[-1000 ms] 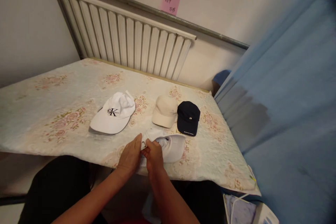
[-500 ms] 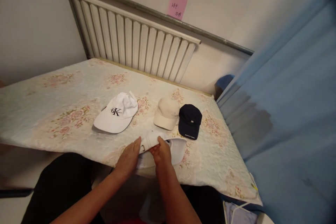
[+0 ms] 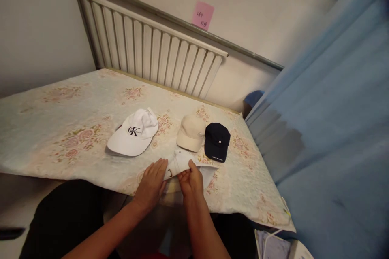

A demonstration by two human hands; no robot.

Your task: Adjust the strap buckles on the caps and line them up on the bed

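Between my two hands, at the near edge of the bed, is a white cap (image 3: 178, 162) with a small buckle on its strap. My right hand (image 3: 192, 180) grips the cap's edge, thumb on top and fingers beneath. My left hand (image 3: 152, 182) is closed on the buckle side, fingers together; part of its grip is hidden. The cap's brim (image 3: 208, 174) points right, partly behind my right hand. Beyond it lie a beige cap (image 3: 191, 131) and, touching or nearly touching it, a navy cap (image 3: 217, 141). Farther left rests a white cap with black CK lettering (image 3: 133, 133).
A floral quilted cover (image 3: 100, 105) spreads over the bed. Behind it stand a radiator (image 3: 152, 44) and a wall with a pink note (image 3: 203, 15). A blue curtain (image 3: 328, 129) hangs along the right side. A bag (image 3: 275, 247) sits low at the right.
The white cap in my hands has been lifted and tilted, and its lower part no longer lies spread below my hands. My left fingers now lie flatter over its side. The view has shifted slightly.
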